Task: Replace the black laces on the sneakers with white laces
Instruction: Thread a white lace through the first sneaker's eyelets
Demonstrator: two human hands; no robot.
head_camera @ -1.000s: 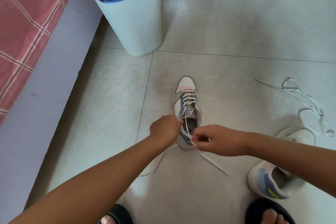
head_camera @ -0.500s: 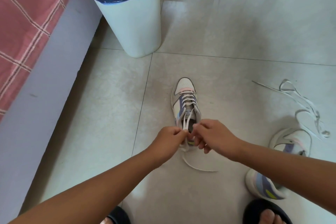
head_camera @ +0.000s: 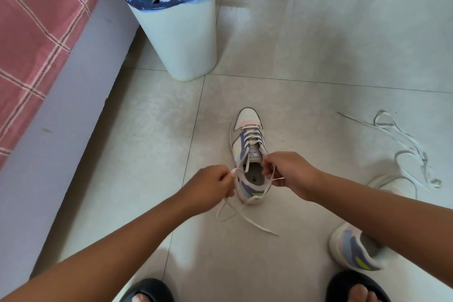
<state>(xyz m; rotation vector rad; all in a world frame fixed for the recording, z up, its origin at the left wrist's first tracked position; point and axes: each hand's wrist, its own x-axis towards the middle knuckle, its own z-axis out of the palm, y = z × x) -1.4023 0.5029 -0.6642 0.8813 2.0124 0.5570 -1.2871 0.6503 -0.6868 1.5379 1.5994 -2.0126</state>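
Over on the far left there's the bed with the pink checked bedsheet (head_camera: 36, 32) running along the edge, and next to it the white trash bin (head_camera: 181, 39) with a blue bag liner, something black sitting down inside it, can't really tell what. Then my left hand (head_camera: 208, 187), fingers curled, pinching one end of the white lace (head_camera: 245, 218) just off the left side of the sneaker's collar. The rest of that lace drops down and crosses itself on the tile floor (head_camera: 147, 142) in front of the heel. The sneaker (head_camera: 247, 140) itself sits upright on the floor right in the middle, toe pointing away from me, white with purple and blue panels and a bit of yellow at the heel, white lace already criss-crossed up most of the eyelets. My right hand (head_camera: 288, 171) is just over the tongue side, fingers bent and pinching the other end of the lace. Further right, the second sneaker (head_camera: 353, 250) lies by my right foot, partly hidden under my forearm, and past it a loose white lace (head_camera: 404, 144) is tangled on the floor. My black slippers (head_camera: 353, 287) poke in at the bottom.
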